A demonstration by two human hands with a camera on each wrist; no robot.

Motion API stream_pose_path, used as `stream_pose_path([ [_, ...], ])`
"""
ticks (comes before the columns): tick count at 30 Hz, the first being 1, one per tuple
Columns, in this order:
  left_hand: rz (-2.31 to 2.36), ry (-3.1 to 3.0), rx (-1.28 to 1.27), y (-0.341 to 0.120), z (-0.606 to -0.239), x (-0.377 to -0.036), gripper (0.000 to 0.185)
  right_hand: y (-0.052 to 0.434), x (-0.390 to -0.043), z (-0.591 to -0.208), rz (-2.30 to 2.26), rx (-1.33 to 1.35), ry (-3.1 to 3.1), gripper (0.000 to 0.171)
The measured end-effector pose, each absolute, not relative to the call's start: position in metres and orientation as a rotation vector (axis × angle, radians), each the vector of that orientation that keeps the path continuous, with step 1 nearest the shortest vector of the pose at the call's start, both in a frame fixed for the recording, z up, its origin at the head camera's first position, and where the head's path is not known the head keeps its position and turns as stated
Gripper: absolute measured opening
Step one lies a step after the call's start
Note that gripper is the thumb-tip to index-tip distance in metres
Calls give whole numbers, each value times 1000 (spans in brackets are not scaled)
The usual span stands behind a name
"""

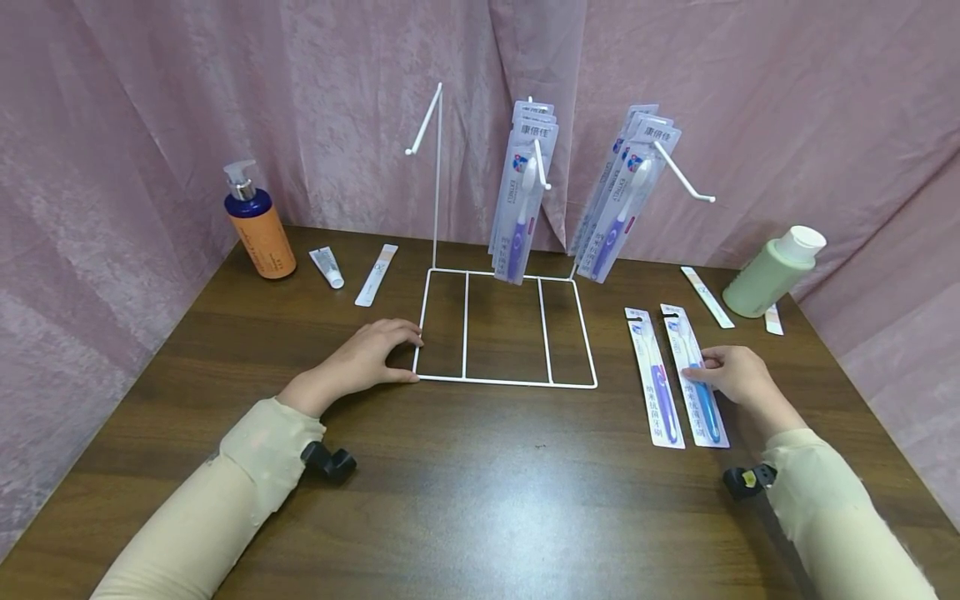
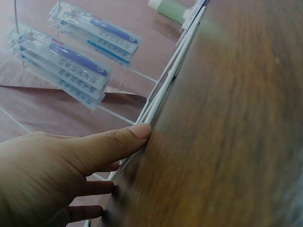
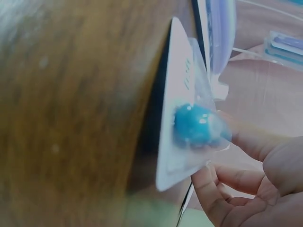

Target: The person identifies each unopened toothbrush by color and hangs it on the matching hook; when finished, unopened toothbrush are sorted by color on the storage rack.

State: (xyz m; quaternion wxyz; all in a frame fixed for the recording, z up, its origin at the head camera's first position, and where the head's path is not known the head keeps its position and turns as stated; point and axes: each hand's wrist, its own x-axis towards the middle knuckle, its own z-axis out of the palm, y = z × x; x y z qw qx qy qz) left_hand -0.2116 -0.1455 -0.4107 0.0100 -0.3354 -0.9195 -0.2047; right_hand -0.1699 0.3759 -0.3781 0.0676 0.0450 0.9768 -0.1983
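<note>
My right hand [image 1: 733, 374] pinches the blue toothbrush pack [image 1: 698, 385] lying on the table [image 1: 480, 500], right of a purple pack [image 1: 655, 377]. My left hand [image 1: 371, 357], fingers relaxed, presses the white wire rack [image 1: 507, 382]'s near-left corner; more packs [image 1: 522, 187] hang above.

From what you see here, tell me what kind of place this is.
Probably a staged mock shop display, not a real store: a white wire peg rack hung with packaged toothbrushes stands on a dark wooden table, backed by draped pink curtains.

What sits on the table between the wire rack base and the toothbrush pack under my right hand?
One purple toothbrush pack, flat on the table, seen in the head view.
</note>
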Motion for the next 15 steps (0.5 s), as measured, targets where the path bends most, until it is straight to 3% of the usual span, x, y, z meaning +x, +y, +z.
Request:
stream_pose_path([
  [15, -646, -2877, -1039, -146, -413, -214, 49, 374, -150, -364, -803, 150, 3122, 55],
])
